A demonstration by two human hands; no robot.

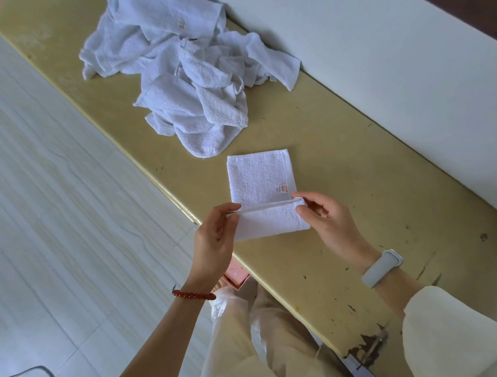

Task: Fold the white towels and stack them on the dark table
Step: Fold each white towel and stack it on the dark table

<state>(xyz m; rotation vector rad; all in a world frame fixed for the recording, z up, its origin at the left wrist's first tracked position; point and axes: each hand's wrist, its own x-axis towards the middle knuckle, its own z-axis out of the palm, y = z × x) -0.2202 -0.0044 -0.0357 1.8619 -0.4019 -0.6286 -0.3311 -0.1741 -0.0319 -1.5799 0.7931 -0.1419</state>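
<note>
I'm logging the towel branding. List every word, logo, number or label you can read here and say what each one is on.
No text here can be read.
Red-orange embroidered mark on the towel being folded: too small to read.
A similar red mark on a towel in the unfolded pile: blurred.
White sewn-in tag at the pile's right edge: print illegible.
Wristband on the right wrist: no display text shows.

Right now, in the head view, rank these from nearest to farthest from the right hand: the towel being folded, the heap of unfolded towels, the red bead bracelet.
From the right hand:
1. Towel being folded, pinched in it.
2. Red bead bracelet, on the left wrist, lower left.
3. Heap of unfolded towels, far up the table.
</note>
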